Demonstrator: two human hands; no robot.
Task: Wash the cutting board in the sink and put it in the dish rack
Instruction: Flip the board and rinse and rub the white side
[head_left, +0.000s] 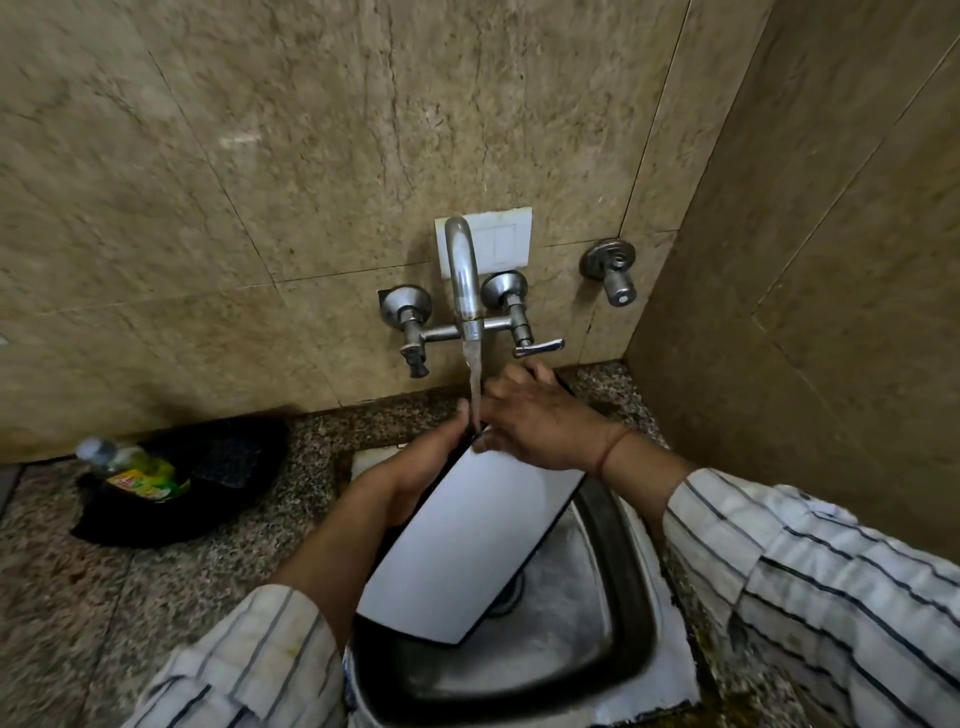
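A white cutting board with a dark edge is held tilted over the steel sink. My left hand grips its left edge from the side. My right hand lies over the board's far top end, fingers curled around it. Water runs from the chrome tap in a thin stream onto the board's top, right between my two hands. The board's far end is hidden under my right hand.
A black tray on the granite counter to the left holds a green dish-soap bottle and a dark scrubber. Tap handles and a separate valve stick out of the tiled wall. A side wall closes off the right.
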